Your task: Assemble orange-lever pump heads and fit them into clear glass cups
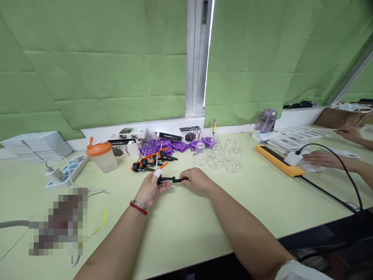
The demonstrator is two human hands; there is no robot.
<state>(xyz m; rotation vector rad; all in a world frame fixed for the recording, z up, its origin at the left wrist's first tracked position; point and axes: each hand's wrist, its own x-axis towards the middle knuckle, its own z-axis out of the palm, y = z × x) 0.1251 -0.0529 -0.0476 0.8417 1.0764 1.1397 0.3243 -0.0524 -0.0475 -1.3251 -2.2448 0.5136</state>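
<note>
My left hand (151,188), with a red and silver bracelet at the wrist and a white wrap on one finger, pinches one end of a small black and orange clamp (170,179). My right hand (196,179) is closed on the clamp's other end. Both hands rest on the pale green table (186,221). Just beyond them lie several more orange and black clamps (150,161) and a heap of purple plastic parts (171,146).
Several clear glass cups (221,157) stand to the right. An orange-lidded cup (101,154) and a power strip (65,169) sit left. A yellow power strip (278,160) with a black cable lies right, where another person's hands (323,158) handle cards. Boxes line the windowsill.
</note>
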